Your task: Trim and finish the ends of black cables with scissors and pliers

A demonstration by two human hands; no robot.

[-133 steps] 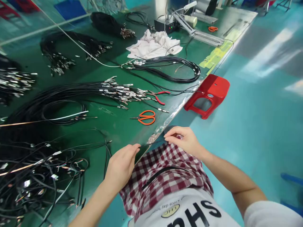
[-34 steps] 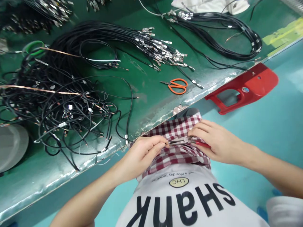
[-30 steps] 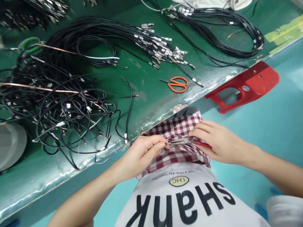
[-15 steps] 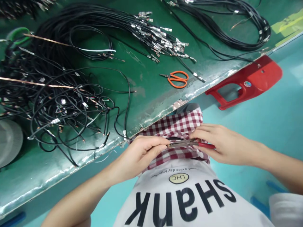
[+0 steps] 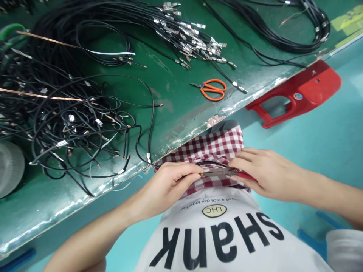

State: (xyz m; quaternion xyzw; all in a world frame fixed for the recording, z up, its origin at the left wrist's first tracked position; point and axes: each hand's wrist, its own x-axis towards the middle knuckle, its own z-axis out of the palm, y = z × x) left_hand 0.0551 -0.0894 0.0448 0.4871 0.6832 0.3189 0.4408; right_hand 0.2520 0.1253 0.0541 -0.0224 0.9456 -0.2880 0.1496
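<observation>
At the lower centre of the frame, a person's right hand (image 5: 259, 173) grips red-handled pliers (image 5: 219, 172), their nose pointing at the left hand (image 5: 178, 183), whose thumb and forefinger pinch a black cable (image 5: 211, 163) at the tool's tip. The cable arcs between the two hands over a maroon-and-white checked cloth (image 5: 215, 143); its exact end is hidden by the fingers. Orange-handled scissors (image 5: 212, 90) lie on the green workbench (image 5: 178, 124), right of centre, near metal-tipped cables (image 5: 190, 37) at upper centre. Tangled black cables (image 5: 82, 124) crowd the left; a red plastic stool (image 5: 306, 90) sits just beside the bench's edge, at right.
</observation>
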